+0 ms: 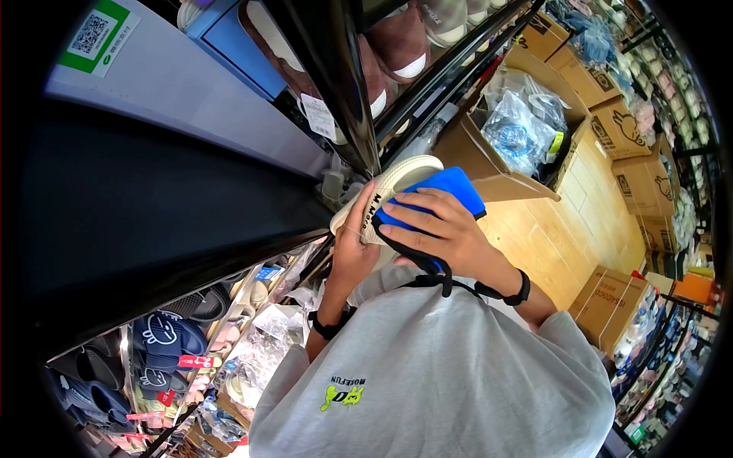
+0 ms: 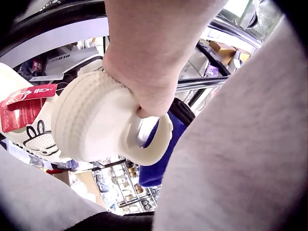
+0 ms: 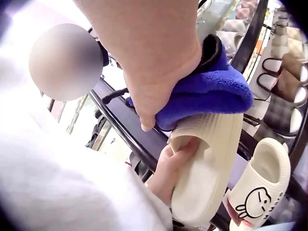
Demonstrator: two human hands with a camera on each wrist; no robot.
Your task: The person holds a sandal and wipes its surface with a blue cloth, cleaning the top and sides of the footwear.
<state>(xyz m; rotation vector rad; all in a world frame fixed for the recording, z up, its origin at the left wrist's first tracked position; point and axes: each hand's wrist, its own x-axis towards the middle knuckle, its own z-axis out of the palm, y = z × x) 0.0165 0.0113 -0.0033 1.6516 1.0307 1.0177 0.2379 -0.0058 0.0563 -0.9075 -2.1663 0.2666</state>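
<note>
A cream slipper with black lettering [image 1: 409, 169] is gripped by my left hand [image 1: 356, 253]; in the right wrist view the left thumb reaches into the foot opening of the slipper [image 3: 204, 180]. My right hand [image 1: 452, 238] holds a folded blue cloth [image 1: 458, 191] with black edging against the slipper's upper. The right wrist view shows the fluffy cloth [image 3: 211, 91] over the ribbed upper, under the right hand [image 3: 154, 62]. A second cream slipper [image 3: 260, 192] with a rabbit face is beside it; a red tag [image 2: 29, 108] shows on it in the left wrist view.
Black shelf posts [image 1: 332, 84] and a dark panel [image 1: 168, 191] stand close to the left hand. Brown slippers [image 1: 393, 49] fill the shelf above. An open carton [image 1: 500, 172] with plastic bags is on the wooden floor, several boxes behind it. Navy slippers [image 1: 164, 336] lie lower left.
</note>
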